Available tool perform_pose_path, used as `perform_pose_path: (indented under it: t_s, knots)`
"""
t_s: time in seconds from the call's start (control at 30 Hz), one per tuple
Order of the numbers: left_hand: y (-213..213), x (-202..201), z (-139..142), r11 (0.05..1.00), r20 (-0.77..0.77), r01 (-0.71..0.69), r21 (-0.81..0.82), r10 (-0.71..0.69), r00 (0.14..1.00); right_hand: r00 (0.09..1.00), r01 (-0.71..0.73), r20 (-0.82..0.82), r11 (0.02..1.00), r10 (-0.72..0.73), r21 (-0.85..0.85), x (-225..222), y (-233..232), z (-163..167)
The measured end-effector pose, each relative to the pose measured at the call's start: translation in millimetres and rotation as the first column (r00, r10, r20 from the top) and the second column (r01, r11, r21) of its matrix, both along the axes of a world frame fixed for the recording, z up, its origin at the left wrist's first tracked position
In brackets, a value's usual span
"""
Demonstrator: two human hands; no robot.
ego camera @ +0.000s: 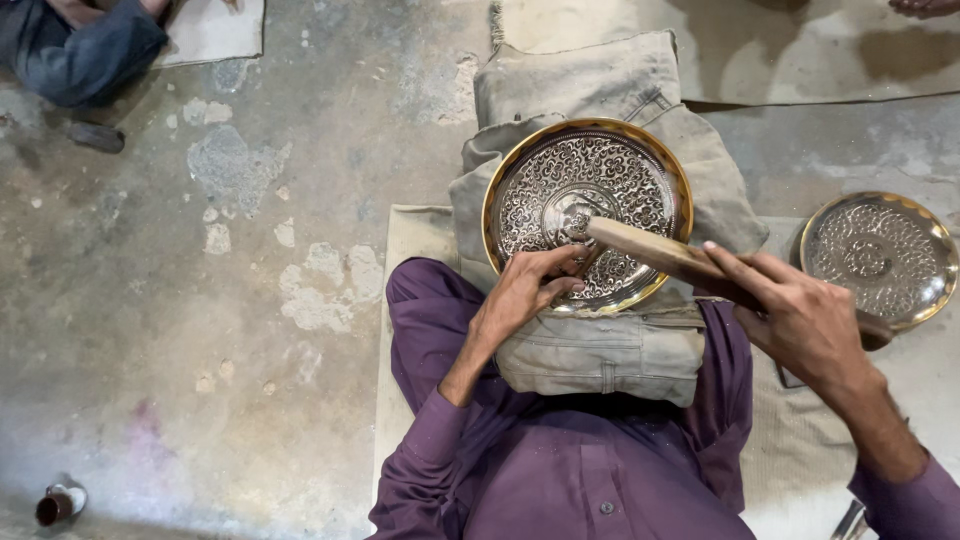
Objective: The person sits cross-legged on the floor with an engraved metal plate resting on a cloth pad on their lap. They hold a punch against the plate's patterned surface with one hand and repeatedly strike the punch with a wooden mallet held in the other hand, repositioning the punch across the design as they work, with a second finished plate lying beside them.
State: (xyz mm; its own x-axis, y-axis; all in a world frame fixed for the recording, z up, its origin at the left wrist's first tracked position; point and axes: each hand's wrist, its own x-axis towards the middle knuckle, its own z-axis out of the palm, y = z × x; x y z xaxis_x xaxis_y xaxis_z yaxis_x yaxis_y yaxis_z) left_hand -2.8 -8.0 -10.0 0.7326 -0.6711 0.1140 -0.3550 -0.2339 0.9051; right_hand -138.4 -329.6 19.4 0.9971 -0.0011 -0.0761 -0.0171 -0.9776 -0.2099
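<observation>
1. I see my left hand (525, 290) just below the middle of the frame, fingers pinched together on a small tool whose tip meets the engraved plate (587, 212); the tool itself is mostly hidden by the fingers, so I cannot tell its shape.
2. My right hand (800, 320) sits at the right of the frame, clenched around the handle of a wooden mallet (650, 248). The mallet runs up and to the left, and its pale head lies over the plate, just beside the left fingertips.
3. The engraved plate is round, silver-toned with dense curling patterns and a golden rim. It sits in the upper centre of the frame, tilted slightly toward me, resting on a folded grey-beige cloth bundle (600, 350) that lies across my lap.
4. I wear purple clothing (560, 470); both sleeves and the crossed legs fill the lower centre of the frame.
5. A second patterned plate (880, 258) with the same golden rim lies at the right edge, well apart from the first, partly behind my right hand.
6. Under me is a pale mat (400, 300), on a worn, patchy concrete floor (200, 300).
7. In the upper left corner another person's leg in dark blue trousers (80, 50) shows.
8. A small dark cup-like object (58, 503) stands at the lower left corner.
</observation>
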Motion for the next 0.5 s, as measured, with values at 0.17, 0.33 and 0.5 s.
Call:
perform_pose_path:
  t_s: [0.17,0.33,0.5]
  knots:
    - [2.3,-0.5,8.0,1.000,-0.033,0.014,-0.002,-0.014,0.999,0.974,-0.060,0.225,0.971,0.006,0.231,-1.1,5.2,-4.4]
    - [1.4,0.4,11.4,1.000,-0.027,0.013,-0.008,-0.013,1.000,0.976,0.000,0.213,0.976,-0.047,0.217,-3.5,8.2,-2.6]
    - [2.8,0.3,8.2,1.000,-0.032,0.018,0.001,-0.018,0.999,0.999,0.019,0.029,0.999,-0.018,-0.045,-2.5,7.9,-0.8]
